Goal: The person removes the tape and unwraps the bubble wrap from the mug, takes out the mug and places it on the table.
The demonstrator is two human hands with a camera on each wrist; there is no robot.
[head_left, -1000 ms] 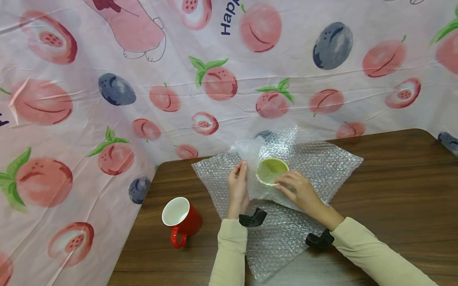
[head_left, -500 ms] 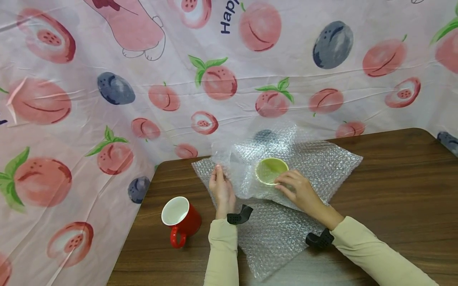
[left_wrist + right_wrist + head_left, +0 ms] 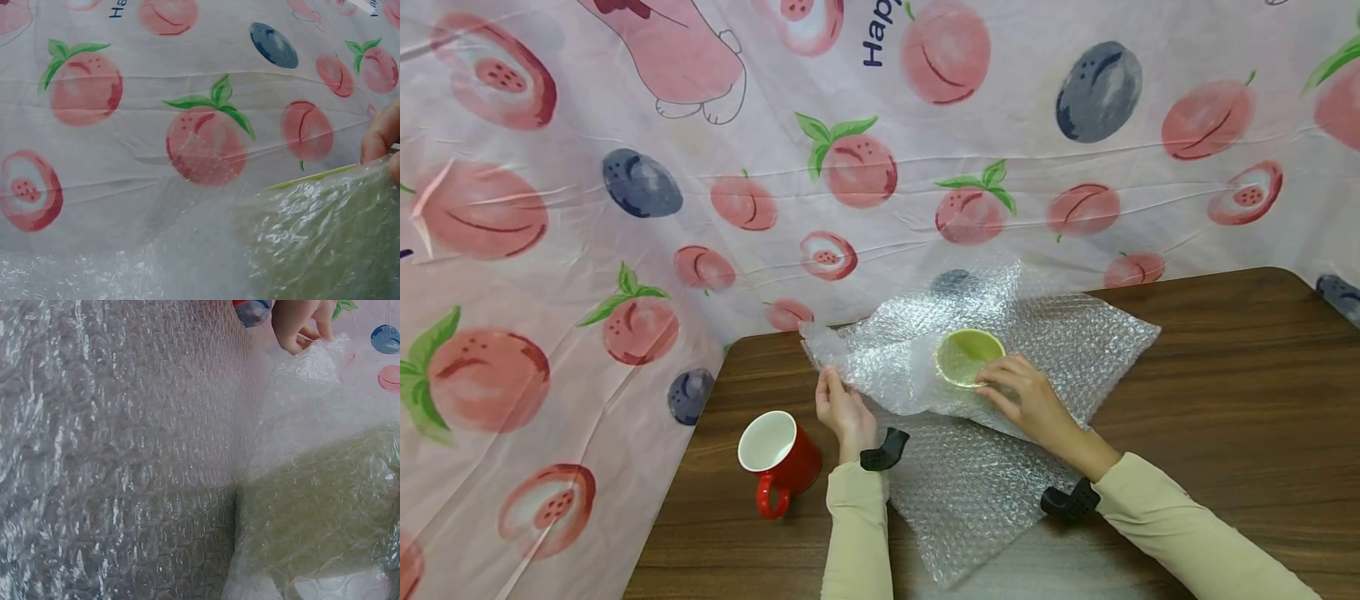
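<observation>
While the right hand (image 3: pixel 1026 404) presses spread fingers on the wrapped green cup (image 3: pixel 967 358) beside a red mug (image 3: pixel 778 461), the left hand (image 3: pixel 842 408) pinching the bubble wrap (image 3: pixel 880 354) should pull evenly, keeping tension.

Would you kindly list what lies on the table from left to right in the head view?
Red mug → left hand → green bowl → right hand

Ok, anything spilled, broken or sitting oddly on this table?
Nothing stands out. The green cup sits half-wrapped in the bubble wrap, the right hand resting on it; the left hand pinches the wrap's edge. The red mug stands upright, apart.
</observation>
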